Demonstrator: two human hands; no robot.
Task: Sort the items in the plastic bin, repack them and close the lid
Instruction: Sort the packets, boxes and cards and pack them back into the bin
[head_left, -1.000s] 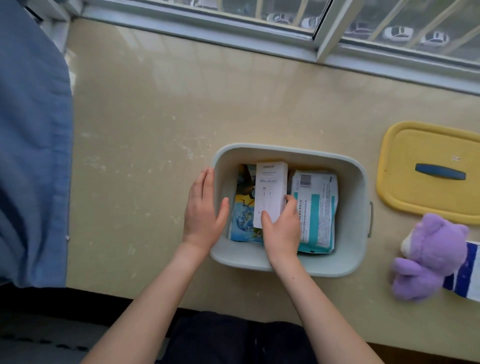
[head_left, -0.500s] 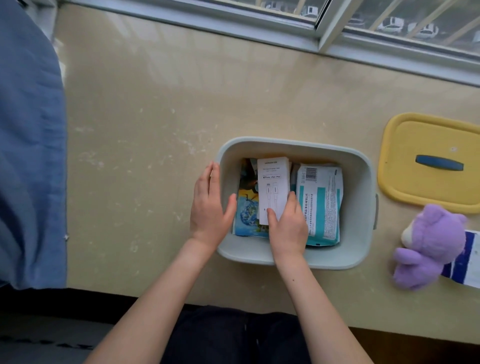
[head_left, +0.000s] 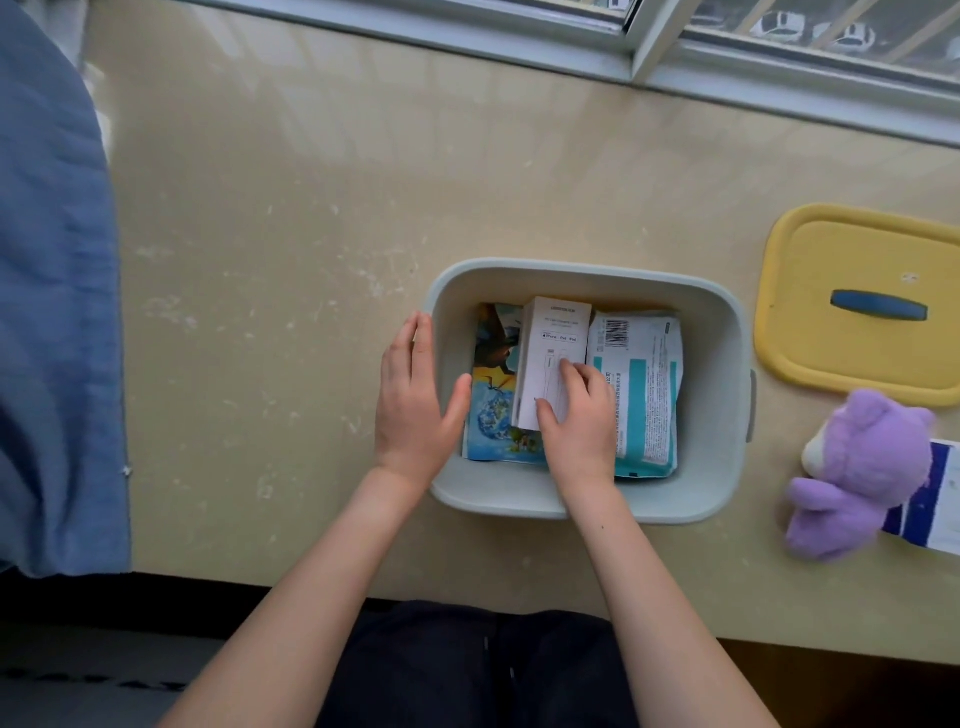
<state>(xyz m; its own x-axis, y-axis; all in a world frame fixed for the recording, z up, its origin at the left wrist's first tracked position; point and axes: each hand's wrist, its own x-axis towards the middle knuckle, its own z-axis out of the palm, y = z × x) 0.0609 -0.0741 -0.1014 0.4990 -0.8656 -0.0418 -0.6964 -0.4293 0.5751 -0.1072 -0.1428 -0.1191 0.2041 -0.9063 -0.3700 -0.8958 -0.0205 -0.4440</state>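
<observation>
White box in the bin sits gripped under right hand's curled fingers; left hand's fingers lie straight.

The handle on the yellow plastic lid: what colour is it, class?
Dark blue handle, seen best in the head view.

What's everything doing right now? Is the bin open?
plastic bin: open, lid off.
yellow lid: lying beside the bin, handle up.
white box: on top inside the bin.
picture booklet: flat in the bin, partly under the white box.
teal packet: flat in the bin.
purple teddy: lying outside the bin.
left hand: open, against the bin's side.
right hand: holding the white box.
</observation>
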